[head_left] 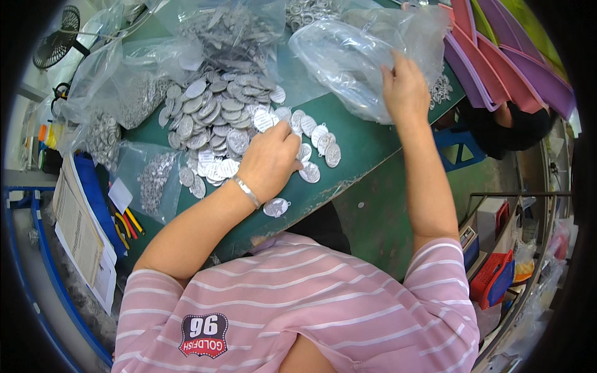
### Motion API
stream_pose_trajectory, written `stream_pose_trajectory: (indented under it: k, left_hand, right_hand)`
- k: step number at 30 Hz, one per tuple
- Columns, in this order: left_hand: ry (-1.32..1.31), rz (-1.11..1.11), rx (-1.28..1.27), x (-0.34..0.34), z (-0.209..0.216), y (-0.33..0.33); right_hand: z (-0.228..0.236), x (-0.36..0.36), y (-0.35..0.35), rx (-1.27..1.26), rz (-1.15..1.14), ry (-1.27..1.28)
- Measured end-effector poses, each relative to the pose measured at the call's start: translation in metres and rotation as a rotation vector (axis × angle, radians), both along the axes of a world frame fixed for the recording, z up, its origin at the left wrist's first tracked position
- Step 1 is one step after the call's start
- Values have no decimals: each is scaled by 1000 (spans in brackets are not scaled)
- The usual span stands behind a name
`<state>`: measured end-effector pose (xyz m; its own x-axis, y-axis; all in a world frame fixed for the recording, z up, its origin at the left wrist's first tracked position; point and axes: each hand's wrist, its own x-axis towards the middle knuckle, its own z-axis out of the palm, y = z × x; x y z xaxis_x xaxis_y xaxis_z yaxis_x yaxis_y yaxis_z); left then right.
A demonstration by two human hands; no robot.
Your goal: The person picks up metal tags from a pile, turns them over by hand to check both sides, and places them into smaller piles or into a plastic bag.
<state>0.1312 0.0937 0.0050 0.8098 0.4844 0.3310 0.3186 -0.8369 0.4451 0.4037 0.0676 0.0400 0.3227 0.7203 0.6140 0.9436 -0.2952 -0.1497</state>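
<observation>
My left hand (271,159), with a silver bracelet at its wrist, is curled over the right side of a heap of oval silver-coloured medals (214,112). Its fingers are bent down among the medals, and what they hold, if anything, is hidden. Several loose medals (323,140) lie just right of it, and a single medal (276,207) sits near the table's front edge. My right hand (407,90) is closed on the side of a clear plastic bag (345,65), which lies crumpled and bulging on the green table (367,142).
Clear bags of small metal parts (158,180) stand at the left, beside pliers (120,227) and papers (81,227). Pink and purple plastic bins (482,59) rise at the far right, near a person's dark-haired head (513,127). Shelving with a red basket (491,280) is at the right.
</observation>
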Motion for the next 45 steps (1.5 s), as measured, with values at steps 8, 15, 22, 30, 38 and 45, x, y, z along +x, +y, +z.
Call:
stream_pose_trajectory:
  k: [8, 15, 22, 30, 38, 45]
  left_hand:
    - [-273, 77, -327, -15, -1, -7]
    - [-873, 242, -1721, -52, 9, -13]
    - [-937, 182, -1902, -65, 21, -22]
    - [-263, 315, -497, -40, 12, -17]
    - [-99, 270, -96, -12, -2, -11]
    - [-51, 250, -37, -12, -8, -8]
  right_hand:
    - [-8, -113, -81, 13, 704, 290]
    - [-48, -104, -92, -277, 300, 421]
    - [-45, -87, -88, -233, 232, 1052]
    - [-32, -79, -89, -73, 636, 2012]
    - [-44, -120, -61, -272, 207, 445]
    - [-50, -106, -69, -150, 374, 1328]
